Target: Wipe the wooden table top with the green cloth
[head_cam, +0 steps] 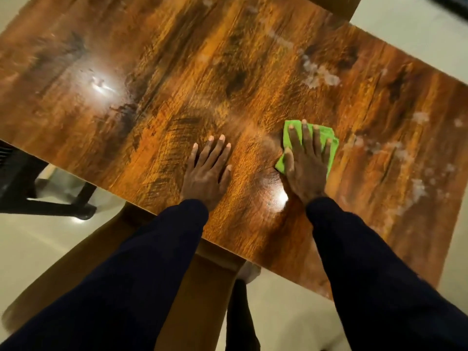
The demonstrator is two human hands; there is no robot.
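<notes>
While our right hand presses flat on the green cloth near the front edge of the wooden table, its fingers lie spread open across it, gripping nothing. Our left hand rests palm down just beside it on bare wood, fingers extended. White smears mark the table to the right.

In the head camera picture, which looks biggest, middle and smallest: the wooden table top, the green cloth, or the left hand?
1. Wooden table top, by far the largest.
2. Left hand.
3. Green cloth, though the right hand covers much of it, so the last two are unsure.
</notes>
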